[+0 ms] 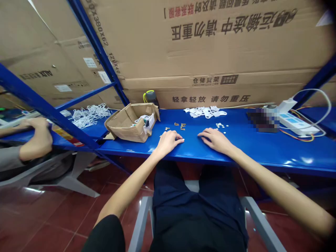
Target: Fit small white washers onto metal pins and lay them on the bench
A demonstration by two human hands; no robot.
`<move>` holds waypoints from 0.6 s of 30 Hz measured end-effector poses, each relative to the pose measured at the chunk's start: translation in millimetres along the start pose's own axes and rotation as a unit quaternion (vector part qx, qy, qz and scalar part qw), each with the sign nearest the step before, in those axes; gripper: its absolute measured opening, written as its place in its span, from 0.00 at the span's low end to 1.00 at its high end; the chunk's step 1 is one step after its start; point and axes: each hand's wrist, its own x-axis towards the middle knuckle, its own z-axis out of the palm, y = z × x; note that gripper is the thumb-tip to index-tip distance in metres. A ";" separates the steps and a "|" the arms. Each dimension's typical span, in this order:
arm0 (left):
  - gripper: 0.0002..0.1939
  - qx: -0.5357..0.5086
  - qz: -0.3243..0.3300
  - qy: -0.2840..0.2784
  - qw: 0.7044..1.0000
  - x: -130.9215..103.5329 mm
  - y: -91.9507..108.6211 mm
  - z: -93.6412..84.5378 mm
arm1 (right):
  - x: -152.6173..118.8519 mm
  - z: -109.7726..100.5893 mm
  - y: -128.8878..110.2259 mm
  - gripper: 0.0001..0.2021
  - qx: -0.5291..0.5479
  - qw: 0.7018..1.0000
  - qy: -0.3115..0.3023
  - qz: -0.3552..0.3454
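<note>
The left hand (167, 142) is resting on the blue table (262, 150), thumb and fingers curving close together; whether they are pinching something tiny, I can't tell from here. The right hand (216, 140) is lying nearby, fingers slightly parted. Brass-coloured pieces (183, 126) are lying just beyond the left hand, small white discs (217, 124) beyond the right.

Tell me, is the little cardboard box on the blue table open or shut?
Open: nothing covers the top of the cardboard box, and you can see small parts inside.
</note>
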 end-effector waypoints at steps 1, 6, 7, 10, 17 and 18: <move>0.11 -0.009 -0.001 0.002 1.000 0.1 0.4 2.8 | 2.0 2.1 -10.1 0.19 0.039 0.999 -0.010 -0.005; 0.13 -0.048 -0.006 0.029 0.998 -2.9 -4.7 11.6 | 18.5 17.2 -52.7 0.19 0.106 0.994 -0.016 0.018; 0.15 -0.057 -0.013 0.031 0.998 -5.0 -7.1 11.7 | 22.1 19.8 -57.0 0.19 0.107 0.994 -0.015 0.023; 0.14 -0.085 -0.034 0.027 0.995 -12.2 -15.3 9.7 | 30.2 24.6 -61.9 0.17 0.111 0.993 -0.008 0.031; 0.09 -0.135 -0.021 0.021 0.990 -13.9 -18.6 11.8 | 37.1 27.1 -64.4 0.14 0.105 0.994 -0.010 0.041; 0.09 -0.142 -0.021 0.023 0.989 -13.2 -17.4 13.2 | 37.8 27.8 -65.3 0.14 0.102 0.994 -0.009 0.044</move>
